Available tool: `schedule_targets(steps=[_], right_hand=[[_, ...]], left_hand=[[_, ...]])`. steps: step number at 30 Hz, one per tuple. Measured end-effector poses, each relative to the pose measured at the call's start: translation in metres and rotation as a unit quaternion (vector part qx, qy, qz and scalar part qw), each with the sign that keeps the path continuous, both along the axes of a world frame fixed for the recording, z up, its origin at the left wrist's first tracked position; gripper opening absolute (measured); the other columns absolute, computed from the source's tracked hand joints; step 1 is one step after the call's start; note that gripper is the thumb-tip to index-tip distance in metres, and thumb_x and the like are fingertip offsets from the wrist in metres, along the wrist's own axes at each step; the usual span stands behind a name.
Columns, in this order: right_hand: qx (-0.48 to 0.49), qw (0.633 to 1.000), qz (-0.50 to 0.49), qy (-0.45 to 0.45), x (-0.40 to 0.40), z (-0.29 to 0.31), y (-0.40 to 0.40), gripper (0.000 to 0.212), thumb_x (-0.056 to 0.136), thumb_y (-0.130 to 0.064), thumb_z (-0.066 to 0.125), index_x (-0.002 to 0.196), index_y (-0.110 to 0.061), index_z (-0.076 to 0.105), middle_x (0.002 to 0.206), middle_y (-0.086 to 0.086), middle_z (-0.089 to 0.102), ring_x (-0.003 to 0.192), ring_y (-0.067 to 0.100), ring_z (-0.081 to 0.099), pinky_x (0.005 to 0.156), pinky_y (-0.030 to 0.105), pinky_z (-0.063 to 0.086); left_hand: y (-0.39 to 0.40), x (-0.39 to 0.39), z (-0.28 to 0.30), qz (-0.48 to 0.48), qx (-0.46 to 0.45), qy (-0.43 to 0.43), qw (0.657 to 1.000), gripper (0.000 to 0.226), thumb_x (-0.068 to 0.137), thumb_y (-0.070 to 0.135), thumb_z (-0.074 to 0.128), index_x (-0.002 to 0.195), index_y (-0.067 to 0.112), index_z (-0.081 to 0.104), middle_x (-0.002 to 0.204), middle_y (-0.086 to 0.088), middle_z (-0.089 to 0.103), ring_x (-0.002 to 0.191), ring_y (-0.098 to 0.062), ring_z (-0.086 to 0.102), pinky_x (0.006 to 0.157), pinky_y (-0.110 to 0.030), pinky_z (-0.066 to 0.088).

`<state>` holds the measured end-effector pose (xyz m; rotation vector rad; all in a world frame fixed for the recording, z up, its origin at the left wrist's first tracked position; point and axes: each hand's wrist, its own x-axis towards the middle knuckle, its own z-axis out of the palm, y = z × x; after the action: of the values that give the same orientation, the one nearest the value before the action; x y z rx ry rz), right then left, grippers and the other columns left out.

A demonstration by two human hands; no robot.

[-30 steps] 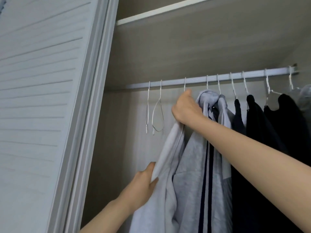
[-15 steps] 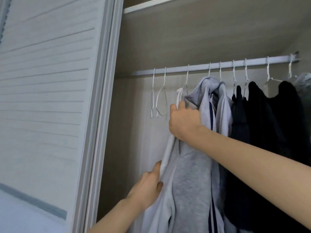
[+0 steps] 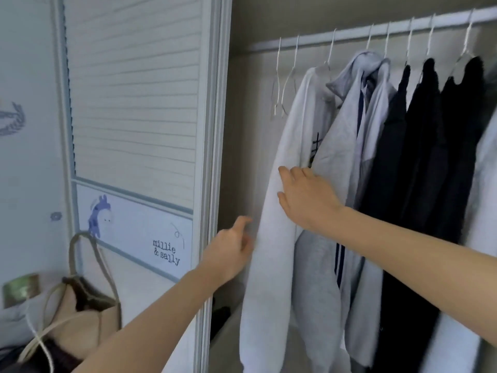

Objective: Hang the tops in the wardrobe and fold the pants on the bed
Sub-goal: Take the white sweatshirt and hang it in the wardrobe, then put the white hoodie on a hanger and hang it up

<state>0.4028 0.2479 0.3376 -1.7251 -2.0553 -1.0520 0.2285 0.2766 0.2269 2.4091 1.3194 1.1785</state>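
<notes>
Right hand point(image 3: 306, 196): fingers point(image 3: 289, 172) extended and laid flat against the side of the white top point(image 3: 271, 238), pressing or smoothing it rather than gripping it. Left hand point(image 3: 228, 251): fingers loosely curled, forefinger pointing toward the left edge of the same garment; it holds nothing, and motion blur makes it impossible to say whether it touches the cloth.

The white top hangs from a wire hanger point(image 3: 324, 67) on the wardrobe rail point(image 3: 349, 35), leftmost of the hung garments. To its right, touching it, hangs a grey hooded top point(image 3: 347, 135) with dark stripes, then a run of dark tops point(image 3: 427, 146) farther right. Two bare hangers point(image 3: 285, 84) hang on the rail to the left of the white top. The slatted wardrobe door point(image 3: 134, 98) stands left of the opening, and a tan bag point(image 3: 88, 316) sits near left, below it.

Judgement: the step in hand is the hanging of tops, and this top appears hung, with only straightening left. No pants and no bed are in view.

Next move, as assessed: let the garment fall plumb, withdraw both hands, then turn to the remaining laundry. A further top needs one of the bare hangers lifted off the rail; pants call for a move to the bed. Risk: a tug on the sleeve could pull the shoulder off the thin hanger.
</notes>
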Motion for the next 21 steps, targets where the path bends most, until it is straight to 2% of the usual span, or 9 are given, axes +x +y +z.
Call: schedule_targets(steps=[6,10,12,15,18,21], right_hand=[[-0.074,0.991,0.105,0.044,-0.027,-0.068,-0.078,0.053,0.1,-0.033,0.035,0.146,-0.008,0.027,0.133,0.011,0.05,0.12,0.028,0.047,0.095,0.039,0.043],[-0.077,0.976,0.197,0.05,-0.042,-0.109,-0.12,0.05,0.095,-0.03,0.048,0.138,-0.004,0.044,0.115,0.013,0.062,0.105,0.031,0.058,0.085,0.041,0.051],[-0.093,0.959,0.256,0.08,-0.053,-0.124,-0.142,0.047,0.095,-0.029,0.05,0.136,-0.005,0.046,0.113,0.013,0.062,0.103,0.032,0.059,0.084,0.042,0.052],[-0.134,0.931,0.322,0.106,-0.068,-0.147,-0.171,0.048,0.098,-0.03,0.046,0.139,-0.007,0.041,0.122,0.012,0.059,0.11,0.029,0.056,0.09,0.042,0.049],[-0.161,0.895,0.401,0.111,-0.085,-0.169,-0.205,0.048,0.097,-0.032,0.043,0.138,-0.007,0.043,0.119,0.01,0.061,0.105,0.025,0.058,0.085,0.037,0.051],[-0.193,0.842,0.481,0.148,-0.1,-0.193,-0.244,0.045,0.097,-0.03,0.044,0.136,-0.007,0.045,0.117,0.007,0.061,0.106,0.026,0.057,0.083,0.036,0.051]], left_hand=[[-0.097,-0.058,-0.036,0.041,-0.059,-0.015,0.997,0.042,0.099,0.02,0.049,0.138,0.03,0.038,0.104,0.008,0.066,0.083,-0.009,0.064,0.081,-0.031,0.056],[-0.158,-0.085,-0.054,0.096,-0.071,-0.054,0.991,0.038,0.097,0.017,0.051,0.132,0.028,0.045,0.096,0.01,0.068,0.083,-0.009,0.064,0.08,-0.033,0.054],[-0.194,-0.095,-0.062,0.125,-0.074,-0.071,0.987,0.036,0.095,0.015,0.052,0.129,0.027,0.048,0.09,0.012,0.069,0.082,-0.007,0.064,0.081,-0.035,0.054],[-0.253,-0.104,-0.075,0.177,-0.098,-0.115,0.973,0.032,0.095,0.016,0.053,0.125,0.029,0.052,0.085,0.01,0.07,0.081,-0.005,0.065,0.08,-0.036,0.055],[-0.323,-0.105,-0.096,0.268,-0.102,-0.153,0.946,0.028,0.094,0.016,0.055,0.117,0.032,0.056,0.08,0.009,0.071,0.079,-0.008,0.067,0.08,-0.039,0.055],[-0.393,-0.095,-0.119,0.367,-0.102,-0.177,0.908,0.026,0.094,0.015,0.056,0.11,0.035,0.058,0.077,0.008,0.071,0.075,-0.008,0.067,0.077,-0.038,0.056]])
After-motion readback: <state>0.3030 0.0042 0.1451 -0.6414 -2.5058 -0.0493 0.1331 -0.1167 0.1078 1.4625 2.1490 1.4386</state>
